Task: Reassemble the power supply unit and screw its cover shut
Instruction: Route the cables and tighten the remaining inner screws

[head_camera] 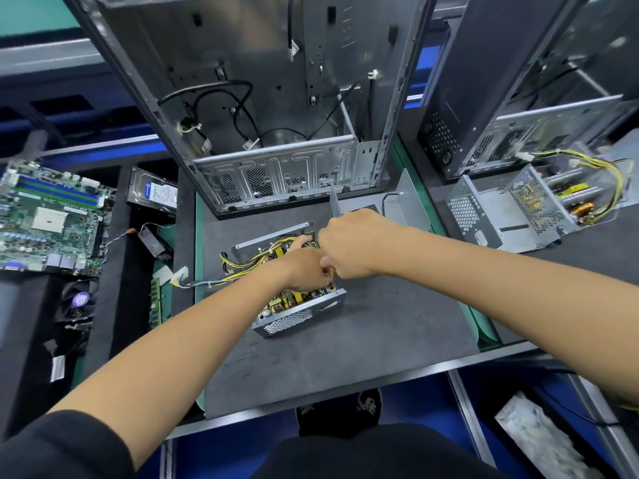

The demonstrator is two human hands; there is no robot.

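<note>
- Two hands at work inside the open power supply unit (299, 307), near the middle of the grey mat (380, 340), its cover not yet on.
- Far left, off the mat: motherboard (48, 216), hard drive (152, 193) just right of it, small fan (154, 242) nearer in. Well clear of the work.
- Trailing off the unit's left side toward the mat's left edge: yellow-and-black cable bundle (214, 281). Best tucked inside before closing, lest pinched under the cover.
- Left hand (304, 267): fingers curled down among the board and wires, apparently pinching something small; what exactly, cannot tell.
- Right hand (352, 247): closed in a fist over the unit's far end, hiding whatever is gripped.
- Judged step: seating the board or wiring. Worth keeping the unit flat and wires below the wall rims.
- Behind, at the mat's far edge: upright empty computer case (276, 98); bent grey metal plate (403, 202), possibly the cover.
- Far right: second opened supply (539, 202), no obstacle.
</note>
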